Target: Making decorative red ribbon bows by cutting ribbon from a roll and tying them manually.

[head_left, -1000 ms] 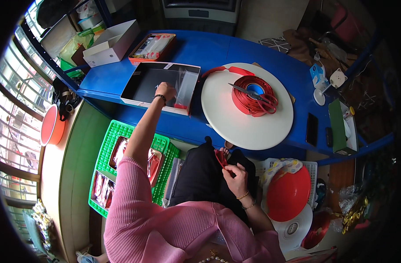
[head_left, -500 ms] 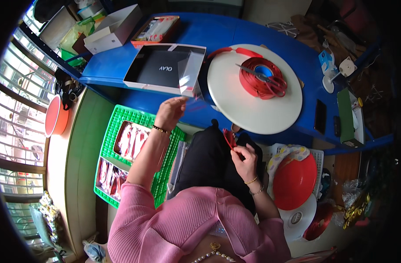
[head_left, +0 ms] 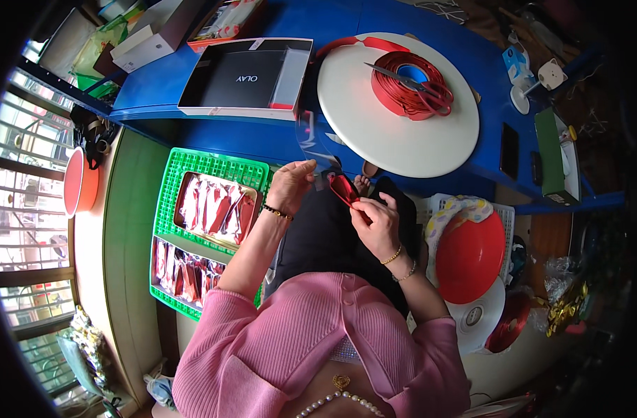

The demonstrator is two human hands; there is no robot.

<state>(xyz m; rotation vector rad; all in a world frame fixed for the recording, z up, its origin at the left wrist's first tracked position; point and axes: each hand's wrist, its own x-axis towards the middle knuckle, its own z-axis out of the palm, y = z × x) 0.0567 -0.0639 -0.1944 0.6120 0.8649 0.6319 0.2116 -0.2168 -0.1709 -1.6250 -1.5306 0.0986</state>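
Note:
My left hand pinches a clear plastic sleeve, which rises from the fingertips toward the box. Just to its right, my right hand is closed on a folded piece of red ribbon. The sleeve and the ribbon are close together above my lap; whether they touch I cannot tell. Ahead on the blue table lies an open shallow box with a black base and a stack of clear sleeves at its right end.
On the round white board rests a roll of red ribbon with scissors on top. A green crate at left bears trays of wrapped red pieces. A red basin is at right; a phone lies near the table's right end.
My left hand has moved from the box's near edge down and right, bringing the clear sleeve close to the ribbon. My right hand has shifted slightly left and up with the ribbon.

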